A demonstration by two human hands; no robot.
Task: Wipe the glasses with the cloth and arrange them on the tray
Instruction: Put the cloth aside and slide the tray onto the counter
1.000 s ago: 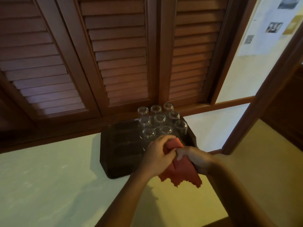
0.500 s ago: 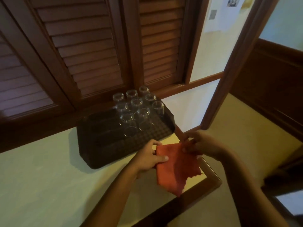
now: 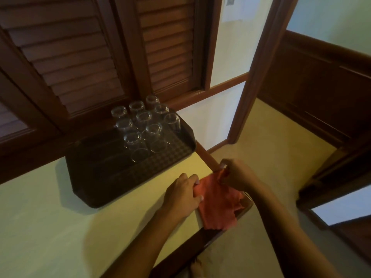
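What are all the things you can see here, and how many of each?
glasses: nine, clear, upside down, grouped on the tray's far right part
tray: one, dark, on the table by the shutters
cloth: one, orange-red, at the table's near right corner
table: one, pale yellow-green top with wooden edge
shutters: dark wood, behind the tray
left hand: one, gripping the cloth's left edge
right hand: one, pinching the cloth's top corner

Both hands now clear of the tray [image 3: 96,177], cloth [image 3: 218,203] spread between left hand [image 3: 183,195] and right hand [image 3: 239,175], no longer bunched.
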